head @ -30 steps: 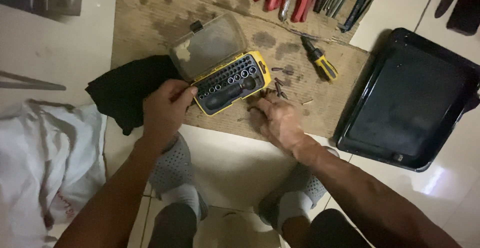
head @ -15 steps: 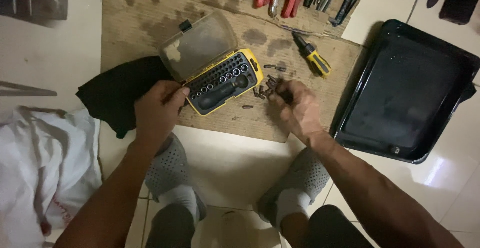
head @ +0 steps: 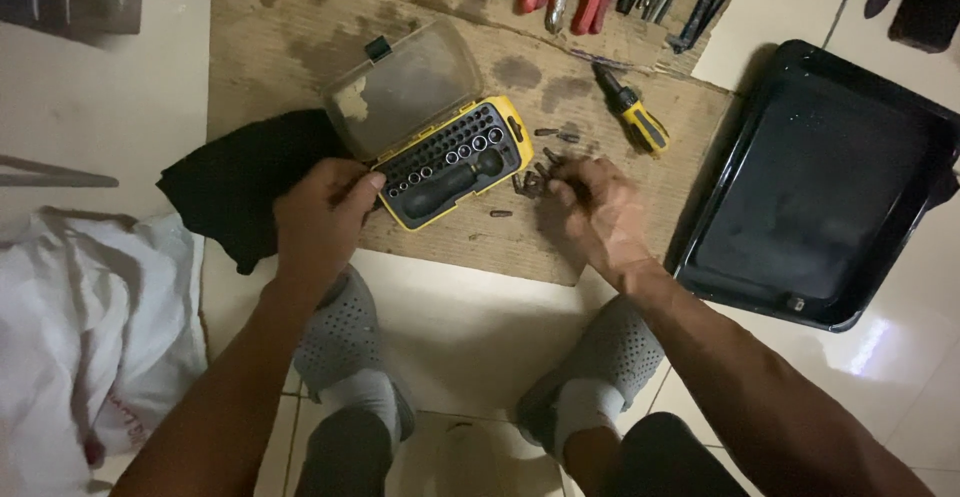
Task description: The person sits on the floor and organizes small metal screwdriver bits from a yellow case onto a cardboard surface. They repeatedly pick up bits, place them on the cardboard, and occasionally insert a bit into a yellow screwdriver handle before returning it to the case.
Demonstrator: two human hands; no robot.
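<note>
the bit set case (head: 447, 162), yellow with a black tray and a clear lid standing open behind it, lies on the cardboard sheet (head: 300, 67) just ahead of our feet in grey perforated clogs (head: 345, 342). our left hand (head: 318, 219) rests at its near-left corner, fingers curled together against the edge with the thumb toward the tray; whether it truly grips the case we cannot tell. our right hand (head: 590, 207) sits just to the right of the case, over a scatter of loose bits (head: 530, 179), fingertips drawn close as if pinching one, though the bit itself is hidden by the fingers. one more loose bit (head: 500, 214) lies apart, near the case's front edge.

to handle this well, we judge it best to keep the case pinned flat with the left hand and lift bits one at a time.

a yellow-handled screwdriver (head: 632, 115) lies beyond, a black tray (head: 820, 182) to the right, a black cloth (head: 240, 182) to the left.
</note>
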